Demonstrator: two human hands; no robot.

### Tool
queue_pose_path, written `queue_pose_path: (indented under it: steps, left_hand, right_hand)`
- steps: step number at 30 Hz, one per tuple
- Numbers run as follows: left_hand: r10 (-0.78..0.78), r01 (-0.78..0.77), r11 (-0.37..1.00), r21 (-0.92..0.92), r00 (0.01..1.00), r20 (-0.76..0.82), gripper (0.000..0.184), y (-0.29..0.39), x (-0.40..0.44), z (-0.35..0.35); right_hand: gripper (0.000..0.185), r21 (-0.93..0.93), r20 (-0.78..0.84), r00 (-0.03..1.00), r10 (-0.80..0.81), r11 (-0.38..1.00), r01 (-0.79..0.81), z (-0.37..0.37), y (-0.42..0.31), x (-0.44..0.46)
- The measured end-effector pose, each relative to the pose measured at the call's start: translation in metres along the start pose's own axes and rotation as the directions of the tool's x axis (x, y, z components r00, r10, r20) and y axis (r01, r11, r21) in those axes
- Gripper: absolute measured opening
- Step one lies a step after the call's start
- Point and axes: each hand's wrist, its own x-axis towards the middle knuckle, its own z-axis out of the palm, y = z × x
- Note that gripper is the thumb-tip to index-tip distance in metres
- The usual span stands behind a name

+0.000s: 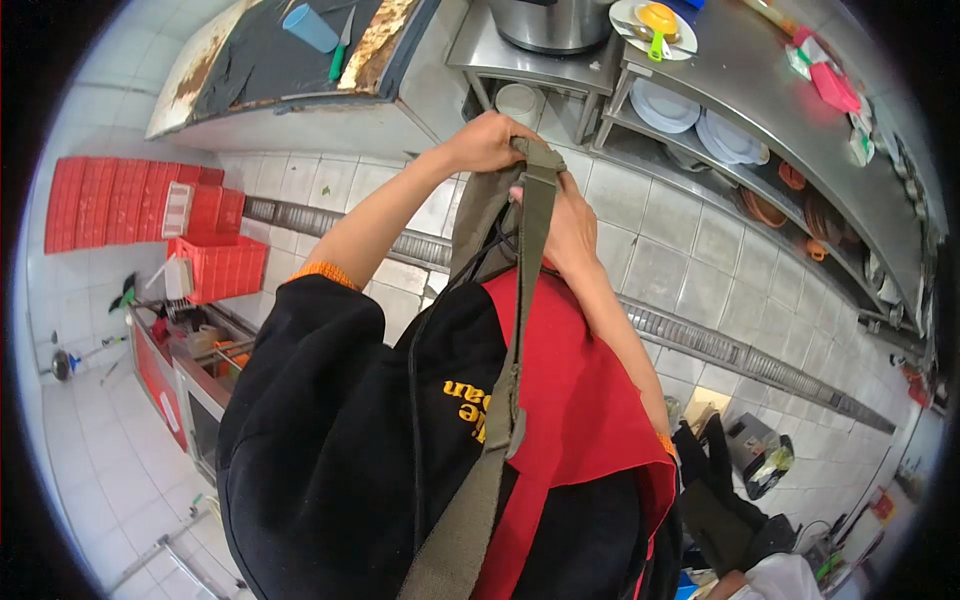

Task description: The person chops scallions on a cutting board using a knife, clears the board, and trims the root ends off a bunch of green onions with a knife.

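Note:
An olive-green webbing strap [535, 215] runs up from my chest, over the red bib [590, 380] and black hoodie [310, 370]. My left hand [488, 142] pinches the top end of this strap, where it folds over. Just right of it, my right hand [572, 225] is closed around the strap's upper part; the strap hides some of its fingers. Between the hands hangs olive fabric [480, 222] joined to the strap, with a dark cord loop beside it. What the whole olive piece is I cannot tell.
Red crates [140, 205] are stacked at left. A steel counter [740, 95] with plates beneath stands at right, near a large pot [555, 25]. A green-handled knife [341, 50] and blue cup [310, 27] lie on a dark surface. A floor drain [740, 352] crosses the tiles.

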Motion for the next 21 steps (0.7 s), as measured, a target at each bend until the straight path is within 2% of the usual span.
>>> queue_pose_path:
  steps: [1,3,4,6,7,9,13,15,16,18,19,21]
  left_hand:
    - [-0.010,0.010,1.000,-0.007,1.000,-0.021,0.035,0.003,0.000,-0.001]
    - [-0.120,0.112,0.986,0.120,0.991,0.063,0.035,0.012,-0.004,-0.003]
    - [-0.123,0.117,0.986,0.116,0.991,0.046,0.035,0.009,-0.006,-0.001]
    - [-0.034,0.036,0.996,0.079,0.999,-0.019,0.049,0.003,-0.010,0.003]
    - [-0.036,0.038,0.996,0.080,0.999,-0.034,0.049,0.000,-0.010,0.003]
    - [-0.075,0.079,0.985,0.156,0.997,-0.030,0.050,0.000,-0.012,0.006]
    - [-0.120,0.120,0.974,0.194,0.993,-0.014,0.038,0.001,-0.012,0.002]
    - [-0.211,0.197,0.951,0.239,0.977,0.032,0.039,0.012,-0.013,-0.007]
    - [-0.213,0.201,0.950,0.239,0.977,0.024,0.039,0.014,-0.014,-0.008]
    - [-0.197,0.191,0.949,0.253,0.980,-0.001,0.040,0.016,-0.017,-0.011]
    - [-0.200,0.194,0.948,0.254,0.980,-0.005,0.040,0.016,-0.018,-0.013]
    - [-0.203,0.203,0.943,0.262,0.979,-0.026,0.040,0.016,-0.018,-0.017]
  right_hand:
    - [0.032,-0.007,0.017,1.000,-0.016,1.000,0.016,0.002,0.001,0.004]
    - [0.034,0.128,-0.054,0.998,-0.021,0.991,0.028,0.005,0.001,0.007]
    - [0.034,0.120,-0.046,0.998,-0.036,0.992,0.041,0.006,0.002,0.008]
    - [0.035,0.178,-0.008,1.000,-0.021,0.984,0.022,0.003,-0.002,0.008]
    - [0.035,0.173,-0.003,0.999,-0.035,0.984,0.035,0.004,-0.005,0.007]
    - [0.032,0.283,-0.096,0.993,-0.070,0.954,0.095,0.005,-0.009,0.001]
    - [0.030,0.267,-0.064,0.979,-0.191,0.942,0.202,0.005,-0.015,-0.001]
    - [0.029,0.482,0.065,0.994,0.087,0.870,-0.108,0.004,-0.018,-0.001]
    - [0.029,0.481,0.067,0.995,0.080,0.871,-0.103,0.002,-0.018,-0.001]
    - [0.027,0.581,0.211,0.966,0.153,0.775,-0.249,-0.004,-0.020,-0.002]
    - [0.027,0.581,0.213,0.966,0.149,0.775,-0.248,-0.006,-0.023,-0.005]
    - [0.012,0.519,0.318,0.946,0.061,0.824,-0.228,-0.012,-0.034,-0.015]
